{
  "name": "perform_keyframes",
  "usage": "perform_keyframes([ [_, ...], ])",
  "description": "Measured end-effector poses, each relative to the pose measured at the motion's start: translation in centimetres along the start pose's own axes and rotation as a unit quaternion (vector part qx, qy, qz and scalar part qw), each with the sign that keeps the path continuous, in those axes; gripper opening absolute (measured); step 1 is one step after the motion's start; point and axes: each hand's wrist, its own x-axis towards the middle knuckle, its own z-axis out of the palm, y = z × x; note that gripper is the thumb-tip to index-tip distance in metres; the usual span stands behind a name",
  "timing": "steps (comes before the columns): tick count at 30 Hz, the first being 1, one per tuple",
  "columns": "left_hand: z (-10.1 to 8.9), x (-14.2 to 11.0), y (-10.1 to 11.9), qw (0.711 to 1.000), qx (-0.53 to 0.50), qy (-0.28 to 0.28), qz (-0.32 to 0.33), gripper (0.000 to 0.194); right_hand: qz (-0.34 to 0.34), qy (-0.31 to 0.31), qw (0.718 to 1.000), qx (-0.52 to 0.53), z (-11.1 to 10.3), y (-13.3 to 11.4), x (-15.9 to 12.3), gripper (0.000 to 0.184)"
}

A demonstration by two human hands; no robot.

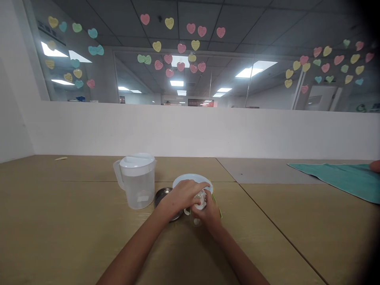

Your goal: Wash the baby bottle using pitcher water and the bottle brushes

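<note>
Both hands meet around a small clear and white rounded object [200,200], whose kind I cannot make out because fingers cover much of it. My left hand [185,194] reaches over it from the left, fingers curled on its upper side. From the right, my right hand [210,211] wraps its fingers and thumb around it. A white plate [190,178] lies just behind the hands. Partly under my left wrist is a round metal dish [160,195]. Something thin and green [219,210] shows beside my right hand. Small whitish bits [196,221] appear below the hands.
A lidded translucent pitcher [139,186] stands left of the metal dish. At the far right lies a teal cloth [347,178], with part of another person's hand [374,166] at its edge. A low white wall [190,130] under a window bounds the table.
</note>
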Motion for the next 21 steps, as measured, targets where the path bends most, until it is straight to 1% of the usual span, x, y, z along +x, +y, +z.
perform_keyframes([
  [2, -0.1, 0.1, 0.0, 1.000, -0.001, 0.001, -0.007, 0.044, -0.009, 0.008, 1.000, 0.001, 0.3, 0.3, 0.0, 0.050],
  [4, -0.6, 0.0, -0.1, 1.000, -0.015, 0.019, -0.016, 0.040, -0.021, 0.016, 1.000, 0.000, 0.6, 0.7, 0.0, 0.050],
  [6, -1.5, -0.2, -0.3, 0.997, -0.035, 0.064, -0.028, 0.037, -0.025, 0.014, 1.000, 0.000, 0.8, 1.0, 0.0, 0.052],
  [8, -2.5, -0.6, -0.6, 0.990, -0.049, 0.124, -0.043, 0.039, -0.023, 0.004, 1.000, 0.005, 0.8, 1.1, 0.0, 0.054],
  [10, -2.8, -0.7, -1.3, 0.982, -0.057, 0.170, -0.060, 0.043, -0.023, -0.004, 1.000, 0.011, 0.7, 1.0, 0.0, 0.055],
  [11, -2.7, -0.7, -1.9, 0.979, -0.061, 0.180, -0.069, 0.044, -0.027, -0.004, 1.000, 0.013, 0.7, 0.9, -0.1, 0.055],
  [12, -2.2, -0.5, -2.5, 0.979, -0.067, 0.176, -0.077, 0.046, -0.031, 0.000, 0.999, 0.012, 0.6, 0.9, -0.1, 0.054],
  [14, -0.7, 0.1, -3.8, 0.983, -0.077, 0.142, -0.091, 0.044, -0.037, 0.012, 0.999, 0.005, 0.6, 0.7, -0.1, 0.053],
  [16, 1.4, 0.9, -5.2, 0.988, -0.074, 0.087, -0.106, 0.038, -0.041, 0.021, 0.999, 0.000, 0.7, 0.7, -0.1, 0.052],
  [18, 3.3, 1.7, -6.3, 0.990, -0.070, 0.023, -0.122, 0.037, -0.045, 0.016, 0.999, 0.003, 0.8, 0.9, -0.1, 0.051],
  [19, 4.1, 1.9, -6.7, 0.989, -0.071, -0.010, -0.129, 0.037, -0.046, 0.011, 0.999, 0.006, 0.9, 1.0, 0.0, 0.051],
  [21, 5.3, 2.2, -7.4, 0.986, -0.075, -0.052, -0.138, 0.036, -0.047, 0.001, 0.999, 0.014, 1.0, 1.2, 0.0, 0.051],
])
